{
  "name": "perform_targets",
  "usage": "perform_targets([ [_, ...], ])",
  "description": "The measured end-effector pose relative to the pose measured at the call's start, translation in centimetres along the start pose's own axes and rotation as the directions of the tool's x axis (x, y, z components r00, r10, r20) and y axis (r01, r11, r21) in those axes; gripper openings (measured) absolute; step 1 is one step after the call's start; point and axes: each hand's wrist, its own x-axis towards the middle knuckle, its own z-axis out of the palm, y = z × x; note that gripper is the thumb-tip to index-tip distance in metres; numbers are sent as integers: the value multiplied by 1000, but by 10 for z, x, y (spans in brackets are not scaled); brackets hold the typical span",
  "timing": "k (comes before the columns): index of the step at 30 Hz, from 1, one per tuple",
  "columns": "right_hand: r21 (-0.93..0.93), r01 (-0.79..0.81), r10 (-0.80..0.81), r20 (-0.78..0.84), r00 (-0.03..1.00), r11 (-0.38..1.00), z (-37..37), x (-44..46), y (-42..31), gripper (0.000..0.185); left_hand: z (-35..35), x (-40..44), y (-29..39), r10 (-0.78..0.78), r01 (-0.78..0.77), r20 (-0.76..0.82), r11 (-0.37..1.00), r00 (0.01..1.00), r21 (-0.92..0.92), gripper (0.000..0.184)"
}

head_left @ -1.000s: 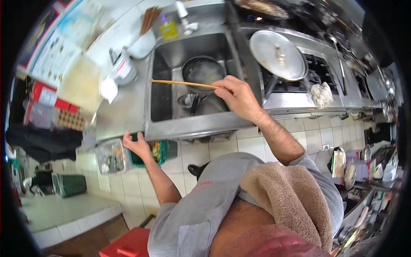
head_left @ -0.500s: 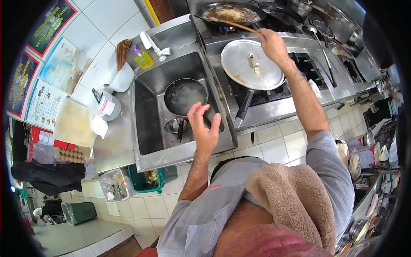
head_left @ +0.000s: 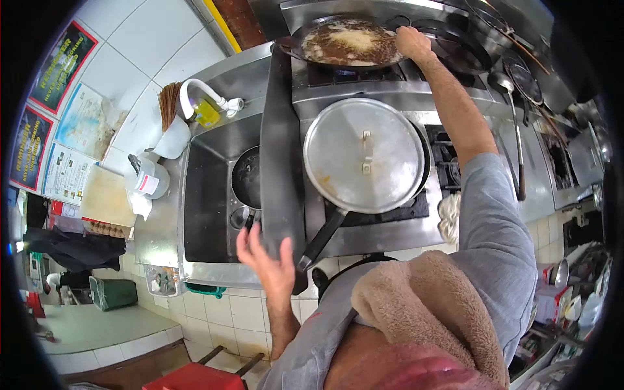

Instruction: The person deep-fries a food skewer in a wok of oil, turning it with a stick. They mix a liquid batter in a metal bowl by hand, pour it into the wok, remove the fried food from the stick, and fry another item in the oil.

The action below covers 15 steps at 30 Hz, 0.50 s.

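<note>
My right hand (head_left: pixel 414 44) is closed at the right rim of a wok (head_left: pixel 318 64) on the back burner. Whatever its fingers grip there is hidden. Foaming brown oil with a pale, frothy mass (head_left: pixel 357 40) fills the wok. In front of it, a large aluminium lid (head_left: pixel 338 153) covers a pan whose black handle (head_left: pixel 323 242) points towards me. My left hand (head_left: pixel 273 263) hovers open, fingers spread, by the sink's front edge. Inside the sink (head_left: pixel 208 175) sit a dark frying pan (head_left: pixel 247 175) and a smaller pan (head_left: pixel 239 217).
A dark, blurred upright panel (head_left: pixel 283 162) divides the sink from the stove. A ladle (head_left: pixel 513 117) lies to the right, near a white cloth (head_left: pixel 449 218). Soap, a white tap (head_left: pixel 195 97) and a brush of stiff bristles (head_left: pixel 169 107) stand behind the sink.
My right hand has moved back to the wok's rim; the wooden stick it held no longer shows. My left hand has dropped lower, away from the sink pan. The view has shifted towards the stove.
</note>
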Motion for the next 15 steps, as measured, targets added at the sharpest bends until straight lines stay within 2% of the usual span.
perform_targets([
  [2,33,15,-16,31,999,999,15,27,2,29,6,-3,3,-84,89,-58,992,995,85,59],
  [4,61,13,-20,115,993,998,32,47,-2,30,13,-2,11,-238,235,-120,971,964,-39,56],
  [5,111,-5,-12,155,988,994,38,54,-5,31,13,-1,6,-174,194,-141,971,975,142,54],
  [8,152,-31,8,150,989,988,63,78,-16,32,16,1,7,-186,218,-167,955,968,201,54],
  [10,165,-43,9,203,979,985,72,92,-29,33,17,1,6,-196,234,-187,951,962,204,55],
  [12,279,-128,65,224,972,952,77,97,-44,35,17,3,8,-161,206,-200,951,966,232,59],
  [14,263,-123,44,287,957,957,99,117,-56,35,17,4,9,-180,228,-206,944,962,238,60],
  [15,309,-36,-43,248,968,950,107,123,-63,34,17,4,9,-177,228,-208,940,962,254,61],
])
